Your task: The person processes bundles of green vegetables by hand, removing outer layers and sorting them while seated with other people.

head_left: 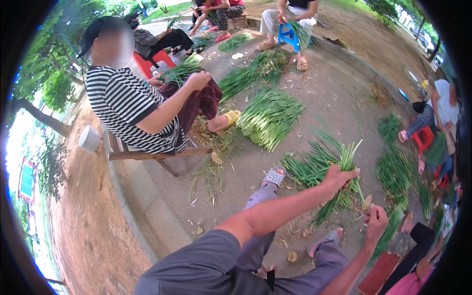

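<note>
My left hand (340, 180) is closed around a bunch of long green stalks, likely garlic chives (347, 156), with the pale ends pointing up and away from me. My right hand (376, 220) is lower and to the right, thumb and fingertips together beside the tip of one loose stalk (359, 193) and a dry brown leaf (368, 201). Whether the fingers pinch either cannot be told. A loose heap of green stalks (308, 166) lies on the pavement under and beyond my left hand.
A neat pile of stalks (271, 118) lies ahead. At left, a person in a striped shirt (125, 107) sits on a wooden chair (158, 153). More stalks (394, 175) lie at right, near other seated people. A concrete curb (129, 206) runs along the left.
</note>
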`<state>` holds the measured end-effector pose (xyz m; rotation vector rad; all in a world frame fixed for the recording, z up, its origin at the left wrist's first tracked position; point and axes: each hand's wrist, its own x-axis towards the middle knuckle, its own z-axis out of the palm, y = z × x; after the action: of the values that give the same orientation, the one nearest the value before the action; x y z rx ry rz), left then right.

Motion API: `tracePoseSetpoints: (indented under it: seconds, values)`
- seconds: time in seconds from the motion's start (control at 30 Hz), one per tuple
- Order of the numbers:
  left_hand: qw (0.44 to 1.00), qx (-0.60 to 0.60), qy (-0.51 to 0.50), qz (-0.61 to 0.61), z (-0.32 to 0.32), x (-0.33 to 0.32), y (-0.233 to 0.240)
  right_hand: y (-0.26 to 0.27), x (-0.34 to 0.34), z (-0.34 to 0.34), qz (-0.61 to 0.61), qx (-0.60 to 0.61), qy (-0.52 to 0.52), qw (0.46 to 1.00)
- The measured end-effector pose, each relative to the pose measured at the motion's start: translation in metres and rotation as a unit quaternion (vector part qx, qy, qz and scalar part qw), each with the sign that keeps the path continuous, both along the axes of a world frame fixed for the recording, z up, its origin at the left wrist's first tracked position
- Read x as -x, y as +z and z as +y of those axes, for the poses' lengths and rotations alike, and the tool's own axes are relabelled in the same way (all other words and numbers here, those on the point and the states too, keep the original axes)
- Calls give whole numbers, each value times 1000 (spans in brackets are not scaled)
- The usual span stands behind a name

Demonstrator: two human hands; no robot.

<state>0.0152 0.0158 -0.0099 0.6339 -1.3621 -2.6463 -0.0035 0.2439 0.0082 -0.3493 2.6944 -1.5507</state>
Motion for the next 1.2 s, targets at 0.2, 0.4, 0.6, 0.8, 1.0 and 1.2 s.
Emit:
tracePoseSetpoints:
  seconds: [0.2,0.4,0.6,0.8,1.0,1.2]
  values:
    - [996,74,-35,-25,5,0,-13,-8,0,-13,27,38,13,999]
    - [996,46,-67,-21,27,-6,-15,-10,-7,-39,8,30,83,996]
    - [996,70,-48,10,32,0,-18,-13,-1,-40,-23,13,93,995]
    - [994,100,-44,2,28,4,-21,-14,0,-52,-34,26,94,995]
    - [997,68,-42,13,26,6,-15,-15,7,-62,-4,25,95,995]
    - [998,25,-59,15,23,13,-17,-8,8,-70,39,-3,89,995]
